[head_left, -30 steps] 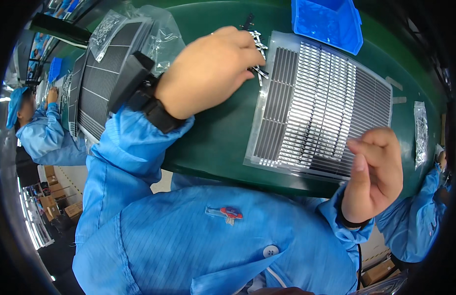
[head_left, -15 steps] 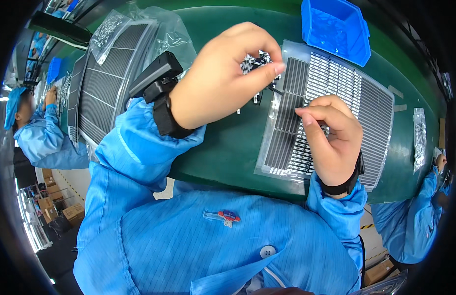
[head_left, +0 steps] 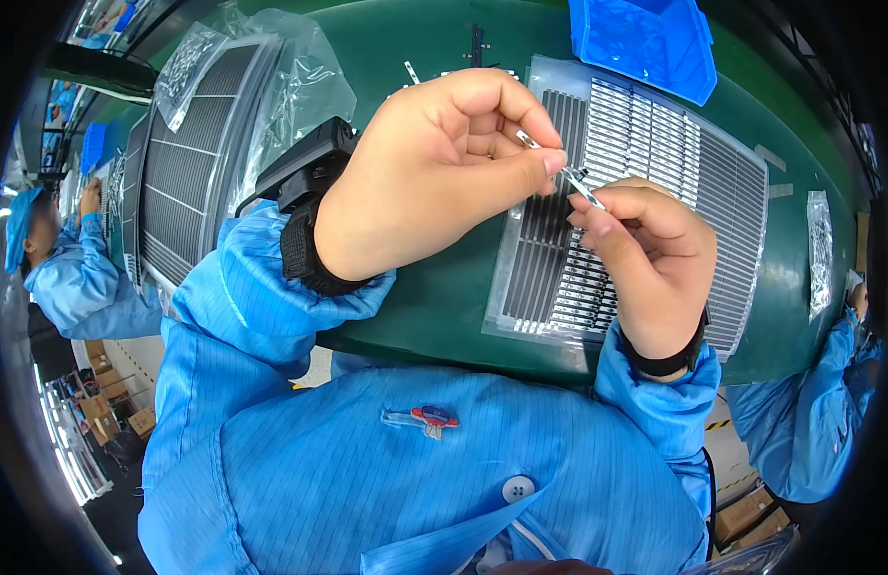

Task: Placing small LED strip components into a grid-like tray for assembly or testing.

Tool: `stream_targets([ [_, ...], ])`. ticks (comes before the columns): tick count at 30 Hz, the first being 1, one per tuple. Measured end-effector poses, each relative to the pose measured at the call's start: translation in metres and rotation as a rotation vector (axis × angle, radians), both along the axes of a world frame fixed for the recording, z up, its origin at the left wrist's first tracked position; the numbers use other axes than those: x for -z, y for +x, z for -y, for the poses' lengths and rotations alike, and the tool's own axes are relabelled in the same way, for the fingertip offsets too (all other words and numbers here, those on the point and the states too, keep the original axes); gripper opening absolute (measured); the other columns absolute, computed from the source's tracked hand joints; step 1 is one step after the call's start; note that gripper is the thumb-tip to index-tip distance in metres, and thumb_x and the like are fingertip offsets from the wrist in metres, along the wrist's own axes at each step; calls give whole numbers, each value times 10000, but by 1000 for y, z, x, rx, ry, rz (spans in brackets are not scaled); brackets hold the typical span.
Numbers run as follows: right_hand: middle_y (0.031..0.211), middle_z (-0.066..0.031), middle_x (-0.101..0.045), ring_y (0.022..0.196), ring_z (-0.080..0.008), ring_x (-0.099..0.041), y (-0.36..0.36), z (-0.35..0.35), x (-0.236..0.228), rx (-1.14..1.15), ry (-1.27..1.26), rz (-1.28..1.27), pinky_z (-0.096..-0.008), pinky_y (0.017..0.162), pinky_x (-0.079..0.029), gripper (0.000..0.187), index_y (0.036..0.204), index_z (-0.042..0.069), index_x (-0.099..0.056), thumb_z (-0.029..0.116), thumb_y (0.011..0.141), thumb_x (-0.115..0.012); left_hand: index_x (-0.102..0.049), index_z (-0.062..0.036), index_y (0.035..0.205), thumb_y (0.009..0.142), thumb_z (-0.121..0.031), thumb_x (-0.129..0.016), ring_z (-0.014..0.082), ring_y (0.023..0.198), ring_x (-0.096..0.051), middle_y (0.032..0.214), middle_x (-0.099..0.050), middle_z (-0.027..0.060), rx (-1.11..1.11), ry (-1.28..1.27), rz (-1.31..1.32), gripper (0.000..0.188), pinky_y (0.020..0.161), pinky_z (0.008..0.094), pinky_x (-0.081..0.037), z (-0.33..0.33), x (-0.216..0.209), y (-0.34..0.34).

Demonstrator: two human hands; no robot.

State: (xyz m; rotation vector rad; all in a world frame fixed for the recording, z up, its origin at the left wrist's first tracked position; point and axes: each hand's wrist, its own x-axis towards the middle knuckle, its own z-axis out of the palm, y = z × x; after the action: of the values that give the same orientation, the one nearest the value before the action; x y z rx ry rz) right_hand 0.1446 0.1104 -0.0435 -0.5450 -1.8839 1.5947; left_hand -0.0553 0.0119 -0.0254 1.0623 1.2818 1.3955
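Observation:
Over the slotted sheet, my left hand (head_left: 453, 177) and my right hand (head_left: 655, 259) are close together. A small white-and-black strip (head_left: 585, 190) is pinched between my right thumb and forefinger, tilted, its upper end near my left fingertips. My left hand is closed in a pinch on another small white-and-black strip (head_left: 527, 140), partly hidden by the fingers. Beneath them lies a dark slotted sheet (head_left: 544, 240) in clear plastic, with rows of white-and-black strips (head_left: 645, 134) across its middle. Loose black and white parts (head_left: 477, 48) show beyond my left hand.
A blue bin (head_left: 645, 48) stands at the far right of the green table (head_left: 415, 297). Stacked slotted sheets (head_left: 190, 153) and a clear bag (head_left: 310, 77) lie at left. A bag of small parts (head_left: 819, 254) lies at right. Co-workers sit on both sides.
My left hand has come down from the loose parts toward my right hand, and its fingers hold a strip. A strip now shows clearly in my right fingers. The view has shifted slightly.

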Motion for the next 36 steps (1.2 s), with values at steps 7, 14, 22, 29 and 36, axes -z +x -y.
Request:
stream_targets([
  [7,892,-101,-756,773,-119,-672,3,0,-4,10,38,-3,-246,664,-495,140,1038,-27,-763,-35,933,-671,-677,26,1069,966,43,-677,111,911,-708,991,-721,62,28,-45,-310,105,812,246,-579,0,1,-9],
  [14,823,-83,-757,623,-66,-592,4,1,0,-49,45,72,-221,572,-455,138,1027,-29,-766,-30,926,-672,-711,-6,1031,968,24,-676,91,823,-710,925,-741,33,146,-175,-443,78,687,206,-534,-2,-8,-18],
  [22,814,-100,-756,595,-72,-589,3,2,-1,-73,65,59,-222,565,-462,162,994,-42,-770,-61,877,-658,-706,-2,1028,973,21,-674,89,800,-702,933,-740,41,176,-180,-413,68,688,213,-540,-1,-6,-22],
  [29,761,-90,-725,596,-90,-601,1,-2,-3,-68,94,75,-229,559,-454,127,927,-35,-764,-64,839,-678,-697,13,1025,969,25,-685,112,913,-692,989,-727,78,291,-50,-12,59,829,262,-569,1,0,-14],
  [36,731,-76,-699,610,-105,-608,3,0,3,-101,71,72,-245,571,-459,97,892,-26,-751,-66,834,-684,-649,1,1022,975,-11,-681,143,990,-672,1141,-708,149,274,23,267,58,889,281,-548,2,6,1],
])
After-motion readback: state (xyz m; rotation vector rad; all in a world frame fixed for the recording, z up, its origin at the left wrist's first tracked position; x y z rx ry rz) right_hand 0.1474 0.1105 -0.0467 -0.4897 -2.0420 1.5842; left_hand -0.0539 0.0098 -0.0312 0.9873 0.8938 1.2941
